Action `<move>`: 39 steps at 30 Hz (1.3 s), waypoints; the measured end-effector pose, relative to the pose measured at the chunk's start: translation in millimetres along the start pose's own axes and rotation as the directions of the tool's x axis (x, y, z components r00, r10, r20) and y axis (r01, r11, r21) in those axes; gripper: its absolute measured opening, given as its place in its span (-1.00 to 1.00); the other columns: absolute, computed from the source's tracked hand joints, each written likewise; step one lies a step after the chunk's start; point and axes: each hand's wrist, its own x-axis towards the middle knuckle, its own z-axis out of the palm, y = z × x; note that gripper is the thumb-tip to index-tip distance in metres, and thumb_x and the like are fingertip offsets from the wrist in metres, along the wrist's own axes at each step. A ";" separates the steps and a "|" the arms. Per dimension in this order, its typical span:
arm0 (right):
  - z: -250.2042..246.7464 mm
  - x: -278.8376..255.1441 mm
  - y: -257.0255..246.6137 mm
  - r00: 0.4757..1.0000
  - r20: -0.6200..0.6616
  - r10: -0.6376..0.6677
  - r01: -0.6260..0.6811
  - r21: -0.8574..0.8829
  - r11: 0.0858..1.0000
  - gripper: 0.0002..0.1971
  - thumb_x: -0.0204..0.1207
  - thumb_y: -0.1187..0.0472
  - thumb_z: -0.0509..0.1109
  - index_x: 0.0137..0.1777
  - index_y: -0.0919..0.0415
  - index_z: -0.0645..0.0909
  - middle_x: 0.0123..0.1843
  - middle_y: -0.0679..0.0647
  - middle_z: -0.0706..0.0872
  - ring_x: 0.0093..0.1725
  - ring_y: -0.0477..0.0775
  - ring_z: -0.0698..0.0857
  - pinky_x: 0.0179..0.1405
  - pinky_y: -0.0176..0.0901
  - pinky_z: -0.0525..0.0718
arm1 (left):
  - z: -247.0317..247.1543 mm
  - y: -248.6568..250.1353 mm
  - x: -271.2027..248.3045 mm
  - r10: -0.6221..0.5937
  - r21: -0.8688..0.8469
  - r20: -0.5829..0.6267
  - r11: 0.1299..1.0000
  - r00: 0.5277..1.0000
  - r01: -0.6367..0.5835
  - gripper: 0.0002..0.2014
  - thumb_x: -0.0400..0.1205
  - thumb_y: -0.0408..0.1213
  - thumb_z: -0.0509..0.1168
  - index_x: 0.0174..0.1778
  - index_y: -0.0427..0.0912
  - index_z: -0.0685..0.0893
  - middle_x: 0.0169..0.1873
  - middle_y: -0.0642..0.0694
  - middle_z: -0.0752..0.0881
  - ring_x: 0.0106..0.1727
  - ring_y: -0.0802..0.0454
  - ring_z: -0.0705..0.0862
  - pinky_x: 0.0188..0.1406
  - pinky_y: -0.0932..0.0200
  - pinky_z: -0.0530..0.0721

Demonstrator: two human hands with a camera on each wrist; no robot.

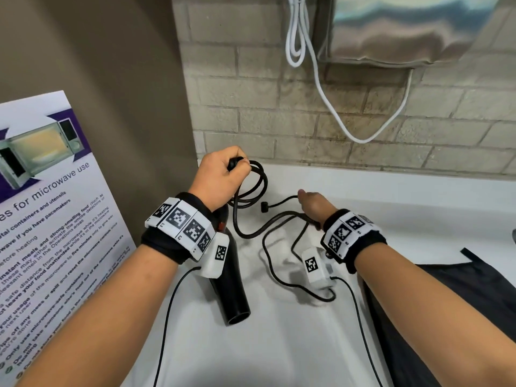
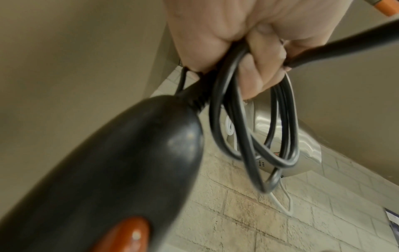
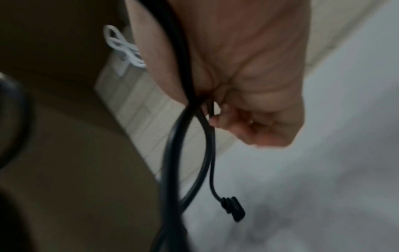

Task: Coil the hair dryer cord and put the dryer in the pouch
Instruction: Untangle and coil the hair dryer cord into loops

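Observation:
A black hair dryer [image 1: 233, 289] with an orange switch [image 2: 127, 235] hangs below my left hand [image 1: 220, 177], nozzle toward me. That hand grips the dryer's handle end together with several loops of black cord [image 1: 257, 180], seen close in the left wrist view as the coil [image 2: 254, 136]. My right hand [image 1: 312, 205] holds the loose cord [image 3: 185, 153] in curled fingers, just right of the coil. The plug [image 1: 264, 206] dangles from it, also the plug [image 3: 234, 209] in the right wrist view. A black pouch [image 1: 452, 303] lies flat at the right under my right forearm.
The white counter [image 1: 391, 196] runs along a brick wall [image 1: 279, 107]. A metal wall unit [image 1: 405, 29] with a white cable [image 1: 321, 79] hangs above. A microwave-use poster [image 1: 55, 219] leans at the left. Thin black sensor wires [image 1: 279, 275] trail from my wristbands.

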 end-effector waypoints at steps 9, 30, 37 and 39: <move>-16.9 -27.4 -22.3 0.952 -0.087 -0.294 0.289 -0.071 0.955 -0.71 0.61 0.35 0.15 0.17 0.46 0.62 0.04 0.22 0.65 0.05 0.18 0.61 -0.03 -0.25 0.52 | -5.5 -6.7 3.3 -0.020 0.004 -0.033 1.000 0.999 0.021 -0.71 0.58 -0.40 0.18 -0.45 -0.02 0.49 -0.60 0.07 0.41 -0.55 0.23 0.35 -0.49 0.38 0.35; -31.8 -66.5 -13.6 0.806 -0.380 -0.454 0.143 -0.620 0.771 -0.76 0.65 0.29 0.06 0.19 0.30 0.50 0.03 0.29 0.71 0.07 0.32 0.63 0.03 0.01 0.46 | -4.2 -1.6 6.4 -0.072 0.056 -0.047 0.996 0.996 0.075 -0.73 0.56 -0.41 0.21 -0.43 -0.04 0.39 -0.55 0.02 0.39 -0.59 0.23 0.32 -0.54 0.39 0.30; -38.2 -68.4 -17.0 0.855 -0.367 -0.365 0.288 -0.250 0.924 -0.59 0.56 0.48 0.04 0.30 0.23 0.55 0.19 0.31 0.64 0.00 0.30 0.64 -0.31 -0.17 0.49 | -6.9 -3.2 6.5 -0.100 0.014 -0.092 0.995 0.991 0.101 -0.73 0.60 -0.41 0.13 -0.41 -0.07 0.39 -0.55 -0.03 0.38 -0.51 0.03 0.31 -0.47 0.12 0.35; -36.5 -71.7 -21.5 0.854 -0.354 -0.381 0.322 -0.217 0.922 -0.61 0.57 0.41 0.07 0.29 0.20 0.58 0.22 0.28 0.66 0.05 0.28 0.66 -0.26 -0.15 0.54 | -6.3 -3.1 6.5 -0.093 0.020 -0.095 0.995 0.991 0.096 -0.73 0.59 -0.42 0.13 -0.42 -0.07 0.39 -0.55 -0.02 0.38 -0.50 0.05 0.31 -0.46 0.14 0.34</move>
